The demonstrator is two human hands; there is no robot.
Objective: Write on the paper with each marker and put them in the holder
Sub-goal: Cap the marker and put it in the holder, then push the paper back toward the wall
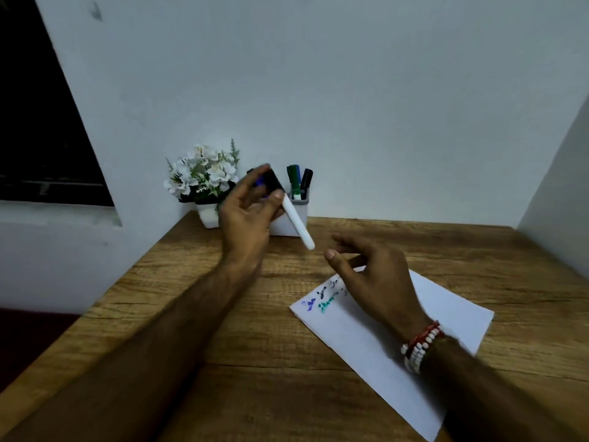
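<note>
Pinches a marker [298, 226] in the left hand [251, 215], thumb and fingers curled round the dark capped end, the white barrel slanting down and to the right, its free end in the air above the wooden table [191, 314] and just short of the right hand [374, 275]. Hovers that right hand over the far corner of the paper [350, 342], fingers loosely bent and spread apart, thumb out, holding nothing and not touching the marker. Behind the raised marker, at the back edge of the table against the wall [350, 90]: the holder [302, 212], a small pale box with a grey upper rim, its left part hidden by the left hand, so impossible to tell how many compartments. In the part on view, standing upright with a slight lean, coloured ends up: a green marker [294, 181], a blue marker [298, 170] tucked just behind it, and a black marker [306, 180] at the right. A trace of blue between the left fingers too, too blurred to identify. Just left of the holder: a small white pot [208, 216] filled with white flowers [204, 173] and green sprigs. On the right half of the table: the paper lying flat and askew, with short scribbles in blue, green and black near its far left corner, the right forearm crossing above it, a beaded red-and-white bracelet [420, 346] round the wrist.
</note>
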